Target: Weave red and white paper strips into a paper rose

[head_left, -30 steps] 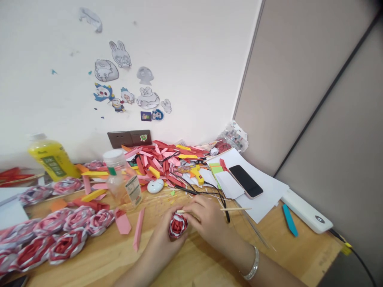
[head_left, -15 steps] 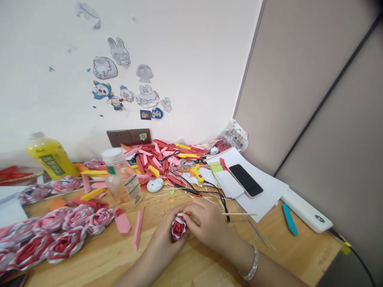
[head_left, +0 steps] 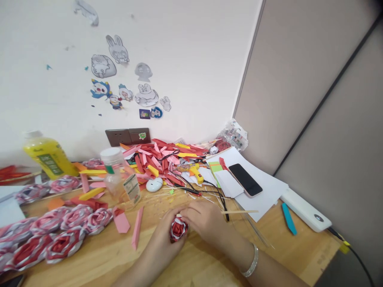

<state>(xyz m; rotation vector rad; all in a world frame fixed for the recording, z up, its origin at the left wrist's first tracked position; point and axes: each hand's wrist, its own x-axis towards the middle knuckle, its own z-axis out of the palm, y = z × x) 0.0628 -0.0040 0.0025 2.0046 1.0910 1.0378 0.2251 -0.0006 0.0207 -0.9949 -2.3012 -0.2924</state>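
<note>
A small red and white paper rose [head_left: 178, 229] is held over the wooden table, its folded front facing up. My left hand [head_left: 168, 235] wraps round it from the left and below. My right hand [head_left: 203, 221], with a sparkling bracelet on the wrist, is closed at the rose's upper right edge, fingertips pinching near a small pale piece at its top. A thin wooden stick [head_left: 239, 211] sticks out to the right from behind my right hand; whether that hand grips it is hidden.
Paper roses [head_left: 66, 244] lie at the left, near a clear jar [head_left: 115, 175] and a yellow bottle [head_left: 50, 155]. Folded strips [head_left: 155, 157] are heaped by the wall. A yellow glue gun [head_left: 196, 173], a phone [head_left: 245, 180] and a white power strip [head_left: 306, 209] lie behind and right.
My right hand's fingers have curled in slightly at the top of the rose. The rose and my left hand have hardly moved. The view has shifted a little.
</note>
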